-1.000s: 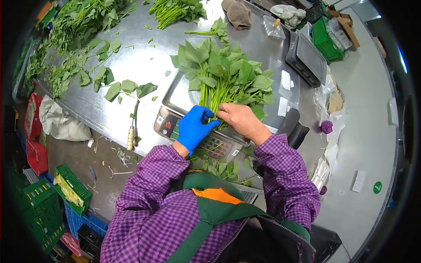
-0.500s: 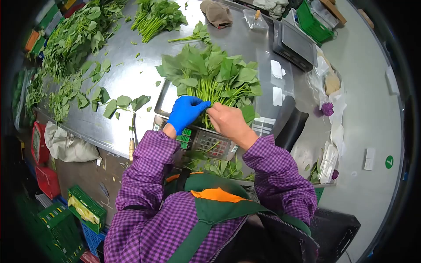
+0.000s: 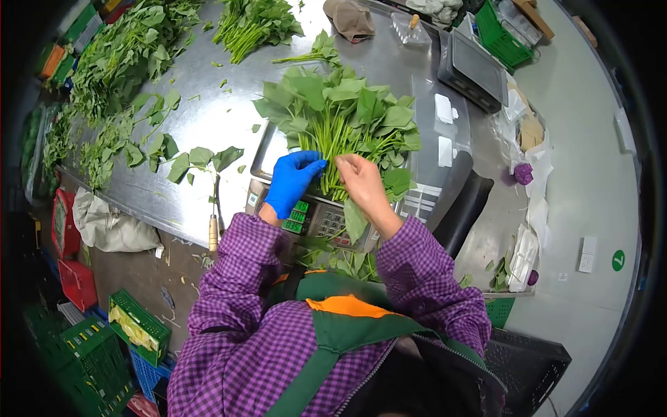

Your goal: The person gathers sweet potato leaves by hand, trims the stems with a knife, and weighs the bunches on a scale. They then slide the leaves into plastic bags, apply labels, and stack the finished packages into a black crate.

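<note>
A thick bunch of leafy greens (image 3: 337, 132) lies on the metal pan of a digital scale (image 3: 258, 182), leaves pointing away and cut stems towards me. My left hand (image 3: 292, 182), in a blue glove, is at the left side of the stems with thumb and fingers closed on some of them. My bare right hand (image 3: 365, 184) is opposite, its fingertips pinched at the stems; exactly what lies between them is hidden. Below the right hand, a single leaf (image 3: 355, 221) hangs over the scale's keypad (image 3: 330, 224). Green digits glow on the display (image 3: 297, 217).
More greens lie heaped (image 3: 114, 76) at the left of the steel table (image 3: 208, 104), with another bunch (image 3: 257, 28) at the back. A wooden-handled tool (image 3: 213, 233) is at the front edge. A cap (image 3: 349, 19), a black second scale (image 3: 474, 69) and purple tape (image 3: 522, 174) are further off.
My hands have moved slightly apart over the stems. A leaf now shows below my right hand, in front of the keypad. The view has shifted a little.
</note>
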The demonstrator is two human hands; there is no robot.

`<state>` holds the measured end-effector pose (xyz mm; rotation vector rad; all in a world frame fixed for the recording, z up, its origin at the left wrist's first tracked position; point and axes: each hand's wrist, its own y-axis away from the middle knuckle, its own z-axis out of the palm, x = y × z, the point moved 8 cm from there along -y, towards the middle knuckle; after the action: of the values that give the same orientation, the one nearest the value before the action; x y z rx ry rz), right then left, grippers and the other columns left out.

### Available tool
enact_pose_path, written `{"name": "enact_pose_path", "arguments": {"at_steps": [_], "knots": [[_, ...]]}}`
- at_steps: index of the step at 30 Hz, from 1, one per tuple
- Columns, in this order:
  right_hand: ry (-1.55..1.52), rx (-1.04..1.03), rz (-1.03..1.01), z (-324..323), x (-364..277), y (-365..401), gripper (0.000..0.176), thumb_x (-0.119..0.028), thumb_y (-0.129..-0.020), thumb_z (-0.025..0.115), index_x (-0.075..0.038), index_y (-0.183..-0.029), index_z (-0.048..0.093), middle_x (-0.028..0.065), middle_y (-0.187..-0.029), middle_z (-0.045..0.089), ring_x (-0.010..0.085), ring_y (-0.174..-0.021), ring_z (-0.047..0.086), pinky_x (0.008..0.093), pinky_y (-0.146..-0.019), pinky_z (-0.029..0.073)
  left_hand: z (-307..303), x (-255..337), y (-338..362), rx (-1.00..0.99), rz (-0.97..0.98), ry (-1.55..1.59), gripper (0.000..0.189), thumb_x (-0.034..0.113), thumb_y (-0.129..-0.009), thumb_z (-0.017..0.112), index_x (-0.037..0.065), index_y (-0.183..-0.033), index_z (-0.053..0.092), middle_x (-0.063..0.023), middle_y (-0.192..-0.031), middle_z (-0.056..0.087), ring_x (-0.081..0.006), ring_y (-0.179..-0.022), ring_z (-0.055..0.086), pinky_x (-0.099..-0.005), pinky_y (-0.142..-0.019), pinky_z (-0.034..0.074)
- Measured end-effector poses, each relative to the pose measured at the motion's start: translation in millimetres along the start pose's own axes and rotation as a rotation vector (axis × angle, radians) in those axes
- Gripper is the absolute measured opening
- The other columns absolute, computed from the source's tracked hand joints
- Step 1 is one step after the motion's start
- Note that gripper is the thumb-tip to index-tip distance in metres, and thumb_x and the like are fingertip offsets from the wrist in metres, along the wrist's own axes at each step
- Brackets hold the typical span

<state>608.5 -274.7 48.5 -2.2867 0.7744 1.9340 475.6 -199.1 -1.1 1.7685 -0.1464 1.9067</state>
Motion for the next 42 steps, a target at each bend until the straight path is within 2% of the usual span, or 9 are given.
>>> {"name": "enact_pose_path", "arguments": {"at_steps": [3,10,14,22,26,30,33,38,42], "knots": [[-0.08,-0.137,0.268,16,13,-14,0.027,-0.023,-0.09,0.056,0.002,-0.08,0.062,0.0002,-0.065,0.053,0.0084,-0.056,0.042,0.0239,-0.052,0.034,10,12,12,-0.054,-0.006,-0.007,0.024,0.011,-0.083,0.068,-0.004,-0.102,0.064,-0.0065,-0.087,0.067,-0.0107,-0.073,0.061,-0.0223,-0.067,0.049],[-0.146,0.119,0.082,15,-3,-28,0.027,-0.019,-0.089,0.054,0.003,-0.078,0.063,0.0046,-0.064,0.057,0.0102,-0.056,0.047,0.0274,-0.053,0.036,-4,36,45,0.255,0.351,0.081,0.011,0.005,-0.082,0.066,0.0,-0.092,0.066,-0.0063,-0.086,0.067,-0.0087,-0.072,0.06,-0.0233,-0.065,0.048],[0.079,-0.019,0.04,12,-10,-25,0.033,-0.024,-0.09,0.054,0.008,-0.091,0.062,0.0094,-0.07,0.065,0.0126,-0.061,0.055,0.0287,-0.06,0.043,11,62,100,0.056,0.573,-0.239,0.01,0.005,-0.08,0.069,0.003,-0.09,0.067,-0.008,-0.086,0.068,-0.0113,-0.073,0.062,-0.0245,-0.067,0.049],[0.073,-0.335,0.176,-6,9,60,0.042,-0.029,-0.089,0.059,0.003,-0.117,0.055,0.0089,-0.078,0.067,0.0103,-0.065,0.057,0.0249,-0.059,0.044,-61,-63,158,-0.261,-0.185,-0.122,0.02,0.006,-0.085,0.062,-0.001,-0.103,0.065,-0.0052,-0.092,0.068,-0.0146,-0.082,0.063,-0.0278,-0.078,0.051],[-0.17,-0.409,0.309,14,27,108,0.043,-0.029,-0.089,0.059,0.001,-0.12,0.054,0.0127,-0.092,0.066,0.0159,-0.077,0.062,0.0291,-0.069,0.048,-94,-75,176,-0.615,-0.19,-1.057,0.027,0.014,-0.088,0.06,0.004,-0.113,0.062,-0.011,-0.092,0.069,-0.0166,-0.086,0.066,-0.0291,-0.079,0.05],[0.477,-0.586,-0.26,37,52,139,0.047,-0.028,-0.086,0.062,0.003,-0.12,0.054,0.0186,-0.107,0.062,0.0262,-0.099,0.061,0.0348,-0.086,0.047,-112,-33,144,-0.389,-0.109,-0.92,0.032,0.015,-0.088,0.06,0.005,-0.119,0.059,-0.0103,-0.086,0.068,-0.0138,-0.075,0.064,-0.0269,-0.07,0.05],[0.044,-0.43,0.126,7,72,129,0.04,-0.019,-0.087,0.06,0.005,-0.118,0.054,0.0158,-0.1,0.065,0.0205,-0.091,0.063,0.0318,-0.08,0.05,-127,-10,124,-0.137,-0.105,-0.465,0.03,0.009,-0.088,0.058,0.001,-0.117,0.06,-0.0065,-0.089,0.067,-0.0111,-0.078,0.06,-0.025,-0.072,0.049],[-0.321,-0.143,0.346,-45,81,111,0.037,-0.015,-0.091,0.054,0.007,-0.121,0.05,0.0134,-0.101,0.063,0.0135,-0.078,0.059,0.0261,-0.069,0.051,-132,16,88,-0.004,-0.069,-0.338,0.031,0.013,-0.09,0.056,-0.001,-0.117,0.059,-0.0064,-0.102,0.065,-0.0121,-0.086,0.06,-0.0262,-0.078,0.047],[-0.686,-0.02,0.428,-57,88,89,0.034,-0.016,-0.093,0.055,0.01,-0.115,0.051,0.0164,-0.104,0.061,0.0209,-0.091,0.061,0.0304,-0.08,0.052,-102,40,54,-0.031,-0.103,-0.186,0.039,0.018,-0.092,0.054,0.0,-0.126,0.051,-0.0072,-0.109,0.063,-0.0149,-0.101,0.059,-0.0273,-0.085,0.046]]}}
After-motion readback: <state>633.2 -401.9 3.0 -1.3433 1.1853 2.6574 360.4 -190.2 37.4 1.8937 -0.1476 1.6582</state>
